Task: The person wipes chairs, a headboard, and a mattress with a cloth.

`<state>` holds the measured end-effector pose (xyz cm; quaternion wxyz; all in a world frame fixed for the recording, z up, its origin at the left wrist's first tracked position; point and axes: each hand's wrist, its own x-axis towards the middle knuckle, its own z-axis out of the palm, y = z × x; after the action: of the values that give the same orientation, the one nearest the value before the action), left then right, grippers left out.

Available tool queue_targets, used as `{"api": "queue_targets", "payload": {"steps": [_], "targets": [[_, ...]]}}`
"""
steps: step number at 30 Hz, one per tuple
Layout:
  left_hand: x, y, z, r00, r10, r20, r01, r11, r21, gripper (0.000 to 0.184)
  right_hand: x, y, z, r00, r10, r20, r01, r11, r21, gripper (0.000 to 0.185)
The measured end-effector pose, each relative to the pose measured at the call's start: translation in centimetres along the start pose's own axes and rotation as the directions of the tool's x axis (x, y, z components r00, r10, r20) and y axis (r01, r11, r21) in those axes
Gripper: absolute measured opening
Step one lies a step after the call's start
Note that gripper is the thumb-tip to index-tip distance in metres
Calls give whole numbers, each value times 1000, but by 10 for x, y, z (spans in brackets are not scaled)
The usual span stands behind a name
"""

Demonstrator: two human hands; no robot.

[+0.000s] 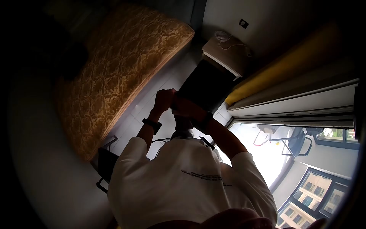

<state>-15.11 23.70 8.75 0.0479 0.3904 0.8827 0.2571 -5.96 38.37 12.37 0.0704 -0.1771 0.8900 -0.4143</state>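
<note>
My left hand [164,100] is closed in a fist in front of my body, with a dark watch on its wrist. Right beside it, in deep shadow, is my right hand [183,107], with a dark band at the wrist; its fingers are hard to make out. What the left fist holds, if anything, is hidden. Just beyond both hands is a black rectangular thing [206,84], too dark to identify. Whether the hands touch it I cannot tell.
A mattress [126,65] with patterned gold fabric lies left. A bedside table [225,53] with a cable [231,45] stands ahead, near a yellow curtain [267,72]. At right, a doorway leads to a bright balcony with a chair [295,143]. A black-framed chair [106,164] is at left.
</note>
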Motion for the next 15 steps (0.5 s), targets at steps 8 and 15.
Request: {"api": "queue_targets", "payload": {"steps": [8,15], "targets": [[-5,-51,40,990,-117,-75,96,965,-243,37,-8,6,-26,991,135,13,-134,991,-18,81],[-9,13,-77,758,-476,446,347,873,343,61,-97,53,-37,844,363,394,-404,914,25,91]]}}
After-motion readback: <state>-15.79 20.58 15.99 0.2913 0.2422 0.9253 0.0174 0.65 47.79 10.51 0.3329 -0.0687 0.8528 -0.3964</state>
